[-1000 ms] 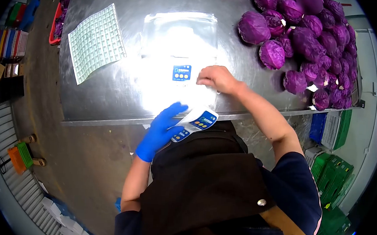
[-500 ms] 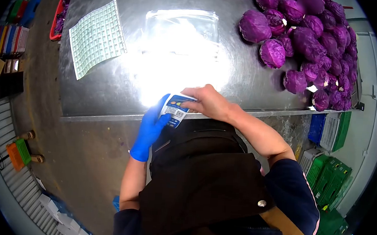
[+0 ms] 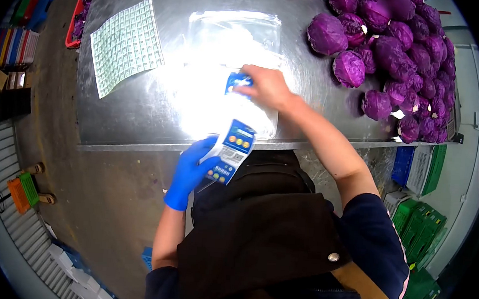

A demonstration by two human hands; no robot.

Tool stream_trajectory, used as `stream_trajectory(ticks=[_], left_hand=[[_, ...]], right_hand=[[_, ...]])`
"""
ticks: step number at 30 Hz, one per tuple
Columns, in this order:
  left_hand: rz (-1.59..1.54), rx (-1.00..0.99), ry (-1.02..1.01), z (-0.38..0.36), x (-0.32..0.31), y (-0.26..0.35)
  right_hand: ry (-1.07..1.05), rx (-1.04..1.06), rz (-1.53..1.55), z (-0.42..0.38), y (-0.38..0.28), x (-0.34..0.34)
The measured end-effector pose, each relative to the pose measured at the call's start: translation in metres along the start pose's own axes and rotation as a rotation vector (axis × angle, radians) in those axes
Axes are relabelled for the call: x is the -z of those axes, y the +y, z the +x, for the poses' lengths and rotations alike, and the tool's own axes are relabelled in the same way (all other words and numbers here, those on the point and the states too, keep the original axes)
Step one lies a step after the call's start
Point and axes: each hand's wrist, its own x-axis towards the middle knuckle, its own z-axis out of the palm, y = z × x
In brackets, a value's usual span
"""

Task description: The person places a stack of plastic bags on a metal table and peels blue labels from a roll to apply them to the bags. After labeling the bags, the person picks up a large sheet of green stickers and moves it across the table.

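Observation:
My left hand (image 3: 191, 171), in a blue glove, is closed on a strip of blue and white printed labels (image 3: 239, 140) by the table's front edge. The strip carries round coloured marks and a small code square. My bare right hand (image 3: 267, 87) pinches a single blue label (image 3: 236, 81) above the steel table. Beneath that label lies a clear plastic bag (image 3: 234, 24), flat on the table and partly lost in glare. At left on the table is a slightly curled sheet of small pale green stickers (image 3: 127, 44).
A large heap of red cabbages (image 3: 393, 54) covers the right end of the steel table (image 3: 119, 116). A red crate (image 3: 75, 24) stands beyond the left edge. Green crates (image 3: 423, 223) are stacked on the floor at right.
My right hand has moved away from my left, forward over the plastic bag, with one label in its fingers. The label strip in my left hand now shows more of its length.

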Motion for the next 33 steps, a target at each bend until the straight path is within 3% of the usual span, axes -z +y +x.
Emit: stream_trajectory(ticks=[2,5,7,10,14,15,17,18,20,21,22,24,26,27,29,31,32,33], left_hand=[[0.074,-0.118,0.029,0.023,-0.008,0.003],[0.458,-0.168,-0.116,0.042,-0.002,-0.045],[0.452,-0.158,-0.094,0.042,-0.004,-0.044],[0.416,-0.177,-0.048,0.045,-0.005,-0.045],[0.269,-0.14,0.106,0.027,-0.006,-0.039],[0.217,-0.116,0.027,0.024,-0.006,-0.03],[0.107,-0.068,-0.121,0.021,-0.009,-0.013],[0.175,-0.135,-0.095,0.026,-0.013,-0.018],[0.312,-0.269,-0.043,0.042,-0.02,-0.036],[0.318,-0.307,-0.033,0.045,-0.021,-0.043],[0.25,-0.194,-0.034,0.044,-0.023,-0.044],[0.12,0.035,-0.026,0.04,-0.02,-0.044],[0.017,0.045,-0.014,0.034,-0.016,-0.033],[-0.035,0.051,-0.009,0.03,-0.014,-0.025],[-0.043,0.086,-0.037,0.026,-0.01,-0.012],[-0.046,0.09,-0.075,0.02,-0.006,-0.007],[-0.042,0.075,-0.099,0.017,-0.003,-0.007],[-0.037,0.059,-0.127,0.013,0.0,-0.006]], right_hand=[[-0.191,-0.05,-0.227,-0.005,-0.004,-0.031],[0.001,-0.04,-0.214,-0.02,-0.006,-0.027],[0.103,-0.015,-0.101,-0.033,-0.013,0.009],[-0.051,0.304,-0.142,-0.057,0.028,-0.01],[-0.061,0.288,-0.127,-0.052,0.053,-0.034],[-0.046,0.286,-0.086,-0.049,0.048,-0.028],[-0.129,0.217,0.032,-0.042,0.05,-0.018],[-0.174,0.185,0.092,-0.037,0.051,-0.014],[-0.268,-0.096,0.479,-0.021,0.052,0.0],[-0.177,-0.196,0.56,-0.014,0.058,0.003],[-0.083,-0.3,0.64,-0.008,0.065,0.006],[0.198,-0.736,0.763,0.01,0.087,0.027],[0.86,-0.581,0.69,0.005,0.087,0.032],[0.806,-0.486,0.572,-0.01,0.058,0.04],[0.338,-0.475,0.715,-0.035,0.011,0.023],[0.207,-0.197,0.272,-0.048,-0.027,0.014],[0.278,0.038,0.057,-0.05,-0.028,0.004],[-0.018,-0.058,0.108,-0.053,-0.028,0.005]])
